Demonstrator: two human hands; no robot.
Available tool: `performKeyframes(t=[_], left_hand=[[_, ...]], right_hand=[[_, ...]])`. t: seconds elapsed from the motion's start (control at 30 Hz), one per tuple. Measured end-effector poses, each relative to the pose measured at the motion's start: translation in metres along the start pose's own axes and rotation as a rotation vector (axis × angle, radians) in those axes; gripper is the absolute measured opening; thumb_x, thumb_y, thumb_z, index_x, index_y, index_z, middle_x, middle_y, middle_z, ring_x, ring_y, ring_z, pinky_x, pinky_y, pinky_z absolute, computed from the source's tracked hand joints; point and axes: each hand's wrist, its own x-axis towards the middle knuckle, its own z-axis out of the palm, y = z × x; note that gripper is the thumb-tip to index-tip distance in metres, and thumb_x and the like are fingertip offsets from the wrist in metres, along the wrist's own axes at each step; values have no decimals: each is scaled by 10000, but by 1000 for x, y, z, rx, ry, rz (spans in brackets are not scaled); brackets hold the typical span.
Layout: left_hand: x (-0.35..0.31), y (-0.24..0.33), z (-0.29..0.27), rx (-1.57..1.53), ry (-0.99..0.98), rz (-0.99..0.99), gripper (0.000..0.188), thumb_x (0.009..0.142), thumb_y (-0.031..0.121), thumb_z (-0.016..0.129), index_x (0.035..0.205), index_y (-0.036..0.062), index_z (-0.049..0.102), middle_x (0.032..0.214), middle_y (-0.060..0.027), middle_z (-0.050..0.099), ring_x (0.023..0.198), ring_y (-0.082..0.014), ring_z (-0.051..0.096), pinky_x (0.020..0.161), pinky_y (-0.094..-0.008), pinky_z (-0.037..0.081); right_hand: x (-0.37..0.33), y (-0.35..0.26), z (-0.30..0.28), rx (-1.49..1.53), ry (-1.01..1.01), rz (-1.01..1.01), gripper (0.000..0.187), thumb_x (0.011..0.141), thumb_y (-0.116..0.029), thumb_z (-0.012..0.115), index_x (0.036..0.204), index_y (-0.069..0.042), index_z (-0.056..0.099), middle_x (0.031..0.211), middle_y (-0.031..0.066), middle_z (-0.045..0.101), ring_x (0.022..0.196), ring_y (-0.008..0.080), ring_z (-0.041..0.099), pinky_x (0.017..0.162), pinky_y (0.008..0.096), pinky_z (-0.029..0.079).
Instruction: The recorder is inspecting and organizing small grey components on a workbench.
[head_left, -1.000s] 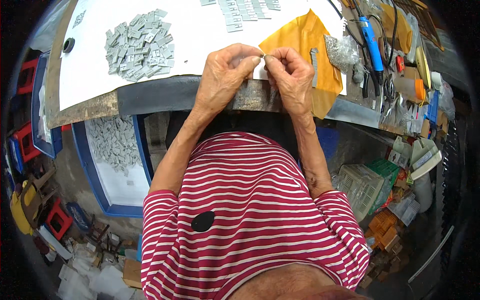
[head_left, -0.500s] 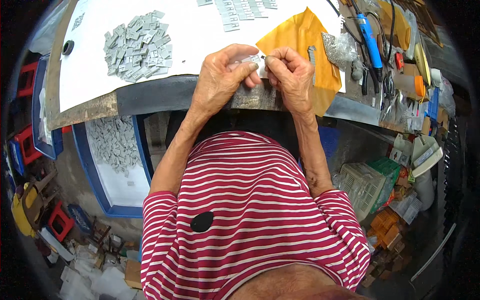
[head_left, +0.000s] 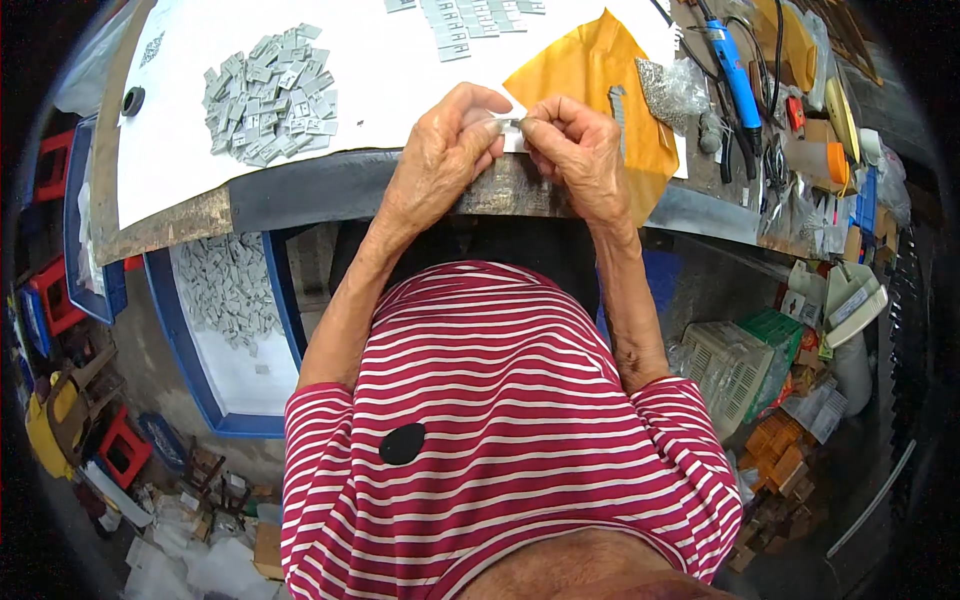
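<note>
Above the table's near edge, my left hand pinches a small flat grey piece between thumb and fingertips. My right hand is closed at the piece's other end, its thumb and forefinger pressed together on a tiny dark part. Fingertips hide most of both items, and the two hands nearly meet. Left of my hands, a heap of similar grey pieces lies on white paper. Beyond my hands, more grey pieces are laid out in rows.
A yellow padded envelope lies beneath and beyond my right hand. Further right are a clear bag of small metal parts and a blue corded tool. A black ring sits at the left. Below the table, a blue tray holds more grey pieces.
My right hand has moved slightly left, bringing its tiny dark part up against the grey piece. The gap between my fingertips has narrowed.
</note>
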Motion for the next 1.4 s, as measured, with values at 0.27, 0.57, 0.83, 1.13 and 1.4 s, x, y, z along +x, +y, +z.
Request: performKeyframes(t=[0.27, 0.57, 0.83, 1.13, 1.4], left_hand=[[-1, 0, -1, 156, -20, 33, 147, 900, 92, 444, 983, 9, 531, 651, -1, 492, 556, -56, 429, 500, -207, 392], [-1, 1, -2, -6, -48, -41, 143, 904, 112, 451, 961, 20, 546, 672, 8, 506, 558, -25, 429, 472, -150, 364], [1, -3, -3, -55, -62, -39, 132, 907, 113, 446, 965, 21, 521, 661, 11, 502, 539, -16, 409, 454, -143, 336], [2, -1, -3, -40, -68, -94, 136, 900, 104, 437, 970, 15, 513, 652, 7, 500, 553, -21, 420, 465, -152, 350], [-2, 4, -2, 312, -32, -1, 178, 836, 58, 567, 999, -5, 535, 672, 15, 514, 570, -37, 449, 510, -177, 375]], right_hand=[[2, 4, -7, 59, -72, 42, 122, 815, -98, 610, 786, 12, 565, 597, 4, 542, 459, 35, 454, 391, 163, 324], [4, 8, -4, 147, -87, 64, 132, 827, -88, 591, 870, 30, 550, 605, 19, 537, 465, 51, 462, 391, 170, 339], [3, 11, 1, 167, -69, 38, 131, 836, -91, 579, 870, 32, 549, 597, 28, 536, 453, 57, 458, 390, 173, 343], [1, 9, 4, 80, -11, 8, 51, 784, -32, 572, 787, 19, 563, 549, 10, 516, 421, 43, 435, 367, 174, 312], [3, 7, 4, 126, 39, -21, 38, 770, -15, 571, 759, 18, 556, 552, 8, 519, 406, 35, 422, 357, 171, 307]])
